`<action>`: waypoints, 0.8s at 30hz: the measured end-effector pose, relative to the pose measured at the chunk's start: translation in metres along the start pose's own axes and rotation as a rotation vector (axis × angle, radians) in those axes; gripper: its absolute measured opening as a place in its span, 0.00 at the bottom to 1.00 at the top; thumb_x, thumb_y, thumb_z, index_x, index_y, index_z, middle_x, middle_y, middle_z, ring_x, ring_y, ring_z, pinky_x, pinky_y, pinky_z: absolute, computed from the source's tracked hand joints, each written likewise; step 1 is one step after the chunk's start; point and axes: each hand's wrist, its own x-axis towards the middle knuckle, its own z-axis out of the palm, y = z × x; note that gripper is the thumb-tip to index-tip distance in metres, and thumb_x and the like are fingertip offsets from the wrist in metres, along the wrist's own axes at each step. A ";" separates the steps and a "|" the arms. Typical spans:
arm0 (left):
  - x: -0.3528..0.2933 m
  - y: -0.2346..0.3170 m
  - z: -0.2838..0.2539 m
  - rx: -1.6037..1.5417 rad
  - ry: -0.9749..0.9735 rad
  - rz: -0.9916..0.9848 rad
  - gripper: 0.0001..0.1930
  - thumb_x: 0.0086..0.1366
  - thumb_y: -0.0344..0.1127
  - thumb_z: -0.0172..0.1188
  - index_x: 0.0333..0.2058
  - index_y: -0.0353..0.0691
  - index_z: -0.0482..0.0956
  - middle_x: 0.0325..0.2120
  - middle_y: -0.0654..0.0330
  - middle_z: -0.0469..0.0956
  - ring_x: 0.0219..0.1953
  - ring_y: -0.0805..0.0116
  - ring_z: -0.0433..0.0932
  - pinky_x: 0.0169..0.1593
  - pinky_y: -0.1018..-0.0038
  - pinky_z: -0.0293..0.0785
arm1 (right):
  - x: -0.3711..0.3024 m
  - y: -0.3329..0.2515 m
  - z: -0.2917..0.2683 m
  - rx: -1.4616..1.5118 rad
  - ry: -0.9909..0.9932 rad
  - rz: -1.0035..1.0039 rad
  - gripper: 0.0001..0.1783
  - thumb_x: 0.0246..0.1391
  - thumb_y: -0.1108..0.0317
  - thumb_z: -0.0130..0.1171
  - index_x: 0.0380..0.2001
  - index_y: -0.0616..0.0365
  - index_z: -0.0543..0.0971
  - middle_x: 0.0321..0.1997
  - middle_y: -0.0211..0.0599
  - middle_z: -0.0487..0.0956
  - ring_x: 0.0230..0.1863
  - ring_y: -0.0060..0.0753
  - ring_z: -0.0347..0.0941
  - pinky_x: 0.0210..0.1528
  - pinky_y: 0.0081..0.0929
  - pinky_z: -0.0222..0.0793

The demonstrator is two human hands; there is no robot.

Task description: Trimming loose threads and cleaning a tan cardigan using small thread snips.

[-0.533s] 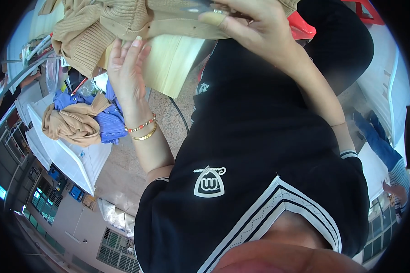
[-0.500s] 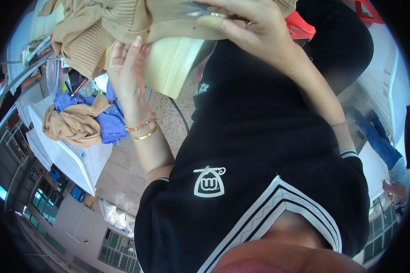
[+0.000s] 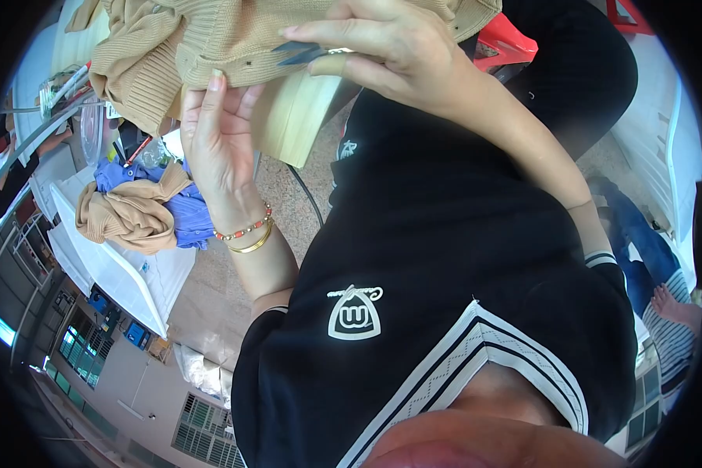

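Observation:
A tan knit garment (image 3: 140,58) lies across the top of the head view, over a pale wooden board (image 3: 292,117). My left hand (image 3: 218,129) pinches its lower edge, thumb on top and fingers beneath. Just right of that, my right hand (image 3: 413,58) holds a pair of thread snips (image 3: 298,54). Their dark blades stand a little apart and point left over the knit, close to the edge. Whether the tips touch the fabric I cannot tell. Small dark specks dot the cloth near the edge. A yellowish cover wraps my right thumb.
At left, another tan knit piece (image 3: 129,214) and blue clothing (image 3: 191,218) lie on a white plastic surface (image 3: 152,285). A black cable (image 3: 308,195) hangs below the board. Something red (image 3: 507,39) sits beside my leg. At far right is another person in jeans (image 3: 639,234).
My right hand has moved left and down with the snips, bringing the blades nearer my left hand. The left thumb has shifted slightly left along the edge. The other person's hand has moved.

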 end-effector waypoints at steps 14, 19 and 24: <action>-0.007 -0.001 0.033 -0.078 0.016 -0.030 0.08 0.68 0.26 0.54 0.45 0.35 0.76 0.36 0.60 0.81 0.36 0.69 0.83 0.46 0.66 0.84 | 0.009 -0.020 -0.005 0.129 -0.002 0.250 0.21 0.51 0.64 0.64 0.50 0.53 0.79 0.31 0.37 0.68 0.30 0.40 0.71 0.30 0.32 0.67; -0.008 -0.006 0.028 -0.138 -0.022 -0.026 0.11 0.69 0.26 0.53 0.49 0.34 0.74 0.40 0.58 0.81 0.39 0.67 0.83 0.47 0.65 0.84 | 0.014 -0.023 -0.009 -0.248 -0.206 0.147 0.20 0.51 0.65 0.64 0.49 0.52 0.79 0.30 0.36 0.68 0.30 0.38 0.71 0.29 0.31 0.67; -0.002 -0.007 0.001 -0.421 -0.217 -0.131 0.17 0.72 0.30 0.49 0.57 0.31 0.69 0.54 0.48 0.74 0.56 0.56 0.75 0.59 0.57 0.74 | 0.010 -0.015 -0.013 -0.003 -0.013 0.206 0.18 0.51 0.67 0.65 0.48 0.53 0.81 0.28 0.36 0.68 0.27 0.36 0.69 0.27 0.30 0.65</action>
